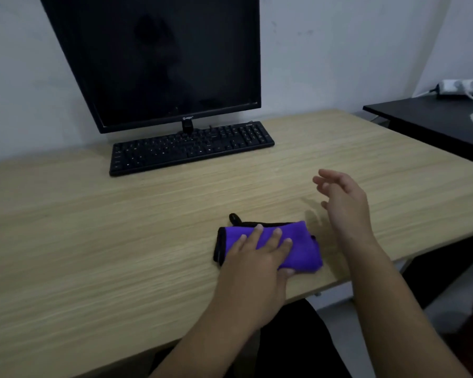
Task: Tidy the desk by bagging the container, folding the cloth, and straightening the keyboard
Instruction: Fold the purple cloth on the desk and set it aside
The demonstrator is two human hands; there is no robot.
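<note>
We see the left hand pressed flat on the cloth near the table front edge, fingers spread, gripping nothing. The right hand hovers open just beside it. The cloth is purple, folded, black-edged; the palm hides its middle.

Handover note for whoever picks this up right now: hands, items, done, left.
Left hand: open, palm flat on the purple cloth, pressing it to the desk.
Right hand: open, empty, above the desk right of the cloth.
Cloth: folded into a compact rectangle near the front edge.
Keyboard: under the monitor, roughly parallel to it.
Container and bag: not identifiable in view.
Done: cloth fold looks finished.
Left: confirm the bagging, check keyboard alignment.
</note>
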